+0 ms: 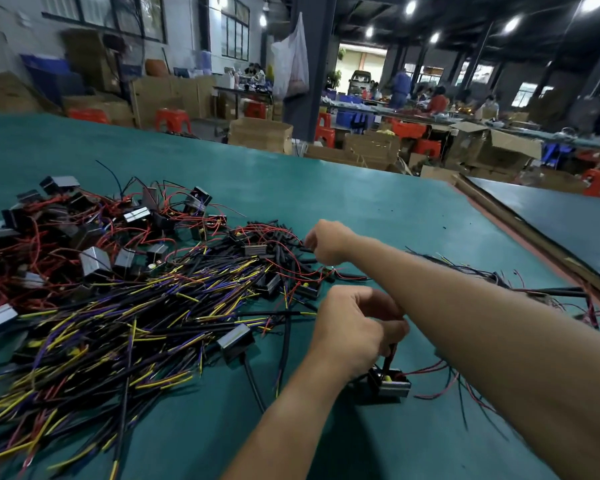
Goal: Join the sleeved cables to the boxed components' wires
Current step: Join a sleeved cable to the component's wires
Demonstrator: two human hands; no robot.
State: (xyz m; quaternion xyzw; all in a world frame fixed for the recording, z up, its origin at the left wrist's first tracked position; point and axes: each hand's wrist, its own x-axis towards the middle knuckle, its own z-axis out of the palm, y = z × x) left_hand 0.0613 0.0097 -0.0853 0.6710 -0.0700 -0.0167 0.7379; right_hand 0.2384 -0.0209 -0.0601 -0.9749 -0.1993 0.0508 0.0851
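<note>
My left hand point(354, 327) pinches the thin wires point(392, 351) of a boxed component point(392, 384) just beneath it; light, floppy leads, best held near their ends; right hand point(326, 242) curled among black sleeved cables point(281, 252) ahead; grip unclear.

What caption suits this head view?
Left hand pinches wires of a boxed component while right hand reaches into the cable pile.

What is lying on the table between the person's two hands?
In the head view, loose red wires, short black sleeve pieces and one small boxed component lie on the table between the right hand and the left hand, which grips dark wires.
</note>
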